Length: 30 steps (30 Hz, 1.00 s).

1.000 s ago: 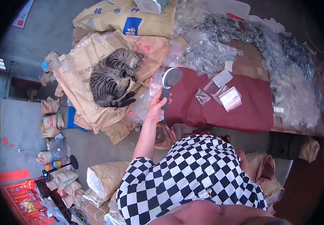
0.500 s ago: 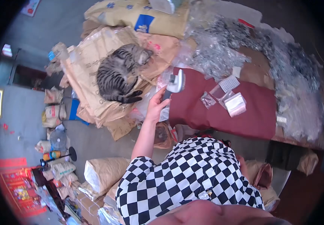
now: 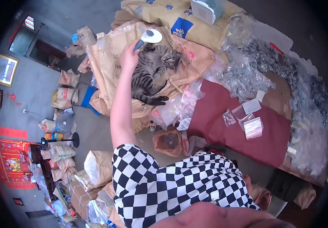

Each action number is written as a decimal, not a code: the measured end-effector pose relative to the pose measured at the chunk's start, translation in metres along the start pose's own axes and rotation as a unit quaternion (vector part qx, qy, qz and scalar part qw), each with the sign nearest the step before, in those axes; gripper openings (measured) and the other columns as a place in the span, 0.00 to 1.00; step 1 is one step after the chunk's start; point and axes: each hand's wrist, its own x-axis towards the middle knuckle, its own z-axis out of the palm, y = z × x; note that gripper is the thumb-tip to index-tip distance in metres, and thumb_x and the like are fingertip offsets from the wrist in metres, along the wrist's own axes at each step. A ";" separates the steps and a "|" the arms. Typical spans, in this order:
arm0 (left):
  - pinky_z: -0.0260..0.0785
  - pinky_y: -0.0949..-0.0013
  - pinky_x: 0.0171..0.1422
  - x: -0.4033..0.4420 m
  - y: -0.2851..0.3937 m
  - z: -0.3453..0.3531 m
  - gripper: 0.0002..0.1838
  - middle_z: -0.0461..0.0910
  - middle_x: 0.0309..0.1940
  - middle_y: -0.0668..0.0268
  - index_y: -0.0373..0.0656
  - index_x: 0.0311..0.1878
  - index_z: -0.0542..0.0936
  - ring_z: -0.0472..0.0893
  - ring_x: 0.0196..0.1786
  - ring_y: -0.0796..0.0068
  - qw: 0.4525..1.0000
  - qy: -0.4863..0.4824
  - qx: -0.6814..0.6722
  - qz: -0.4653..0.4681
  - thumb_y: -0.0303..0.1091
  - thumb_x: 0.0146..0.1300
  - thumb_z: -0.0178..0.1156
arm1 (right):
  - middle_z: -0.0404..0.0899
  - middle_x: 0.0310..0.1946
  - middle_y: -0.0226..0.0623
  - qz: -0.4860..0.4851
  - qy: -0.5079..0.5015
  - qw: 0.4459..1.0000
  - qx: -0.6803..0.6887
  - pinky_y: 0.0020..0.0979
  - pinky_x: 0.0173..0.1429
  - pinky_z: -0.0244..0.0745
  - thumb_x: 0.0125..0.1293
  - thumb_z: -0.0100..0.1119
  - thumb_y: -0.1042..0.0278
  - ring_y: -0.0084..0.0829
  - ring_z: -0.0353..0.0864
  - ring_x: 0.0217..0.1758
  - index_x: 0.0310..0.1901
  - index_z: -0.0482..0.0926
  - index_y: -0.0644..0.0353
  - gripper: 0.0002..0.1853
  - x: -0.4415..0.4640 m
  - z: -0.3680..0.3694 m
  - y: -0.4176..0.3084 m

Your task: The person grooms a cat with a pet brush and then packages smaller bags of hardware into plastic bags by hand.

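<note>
My left hand (image 3: 129,57) is closed around the dark grip of a pet grooming brush (image 3: 151,37), whose head is white and rounded. The brush is over the back of a grey striped tabby cat (image 3: 148,78); I cannot tell if it touches the fur. The cat lies curled on its side on flattened brown paper sacks (image 3: 109,51), with its head turned up. My right hand is not in view; only a bit of the right arm shows beside the checkered shirt.
A maroon cloth (image 3: 224,106) covers part of the table and bears small clear plastic bags (image 3: 253,128). Crumpled clear plastic (image 3: 243,76) is heaped on the right. A full yellow sack (image 3: 209,32) with a clear box (image 3: 203,11) lies behind. A fan (image 3: 64,122) and more sacks stand at left.
My left hand has carried the brush from beside the maroon cloth, left and away from me, to above the cat. The cat has turned its head. The camera view has shifted.
</note>
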 end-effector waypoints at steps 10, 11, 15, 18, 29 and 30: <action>0.72 0.56 0.53 0.023 0.017 0.011 0.24 0.80 0.46 0.60 0.61 0.62 0.78 0.80 0.49 0.54 0.993 0.026 0.056 0.104 0.29 0.62 0.60 | 0.84 0.46 0.54 -0.051 0.083 0.995 -0.021 0.39 0.56 0.76 0.57 0.62 0.66 0.47 0.84 0.52 0.53 0.80 0.65 0.21 -0.004 0.011 -0.009; 0.72 0.56 0.51 0.007 0.022 0.004 0.24 0.79 0.44 0.59 0.59 0.62 0.79 0.79 0.48 0.54 0.987 0.060 0.038 0.146 0.28 0.63 0.59 | 0.83 0.46 0.55 -0.040 0.065 0.997 -0.027 0.40 0.55 0.76 0.58 0.62 0.65 0.49 0.83 0.53 0.53 0.80 0.66 0.21 -0.010 0.014 -0.008; 0.71 0.57 0.46 -0.095 0.046 -0.001 0.23 0.79 0.40 0.59 0.52 0.61 0.80 0.79 0.44 0.57 0.969 0.044 -0.031 0.242 0.26 0.61 0.59 | 0.81 0.50 0.51 -0.048 0.023 0.998 0.021 0.39 0.59 0.72 0.64 0.57 0.63 0.46 0.80 0.56 0.55 0.78 0.64 0.21 -0.063 0.017 -0.029; 0.70 0.58 0.48 -0.180 0.040 0.048 0.26 0.79 0.43 0.62 0.53 0.60 0.80 0.79 0.45 0.61 0.974 -0.012 0.019 0.226 0.24 0.56 0.60 | 0.79 0.54 0.47 -0.108 0.020 0.976 0.186 0.36 0.64 0.67 0.68 0.51 0.61 0.41 0.76 0.59 0.58 0.76 0.62 0.20 -0.160 0.002 -0.134; 0.69 0.50 0.52 -0.264 0.060 0.133 0.31 0.76 0.46 0.54 0.50 0.65 0.76 0.78 0.48 0.47 0.991 -0.045 -0.113 -0.050 0.20 0.56 0.60 | 0.84 0.41 0.53 -0.061 0.102 0.993 -0.012 0.42 0.53 0.77 0.56 0.63 0.65 0.49 0.84 0.47 0.47 0.82 0.63 0.17 0.020 -0.014 -0.007; 0.69 0.51 0.53 -0.269 0.057 0.137 0.33 0.76 0.46 0.52 0.50 0.68 0.73 0.77 0.49 0.46 0.994 -0.058 -0.074 -0.049 0.20 0.56 0.60 | 0.84 0.41 0.53 -0.063 0.096 0.993 0.010 0.42 0.53 0.77 0.56 0.63 0.65 0.49 0.84 0.47 0.48 0.81 0.63 0.18 0.025 -0.014 -0.002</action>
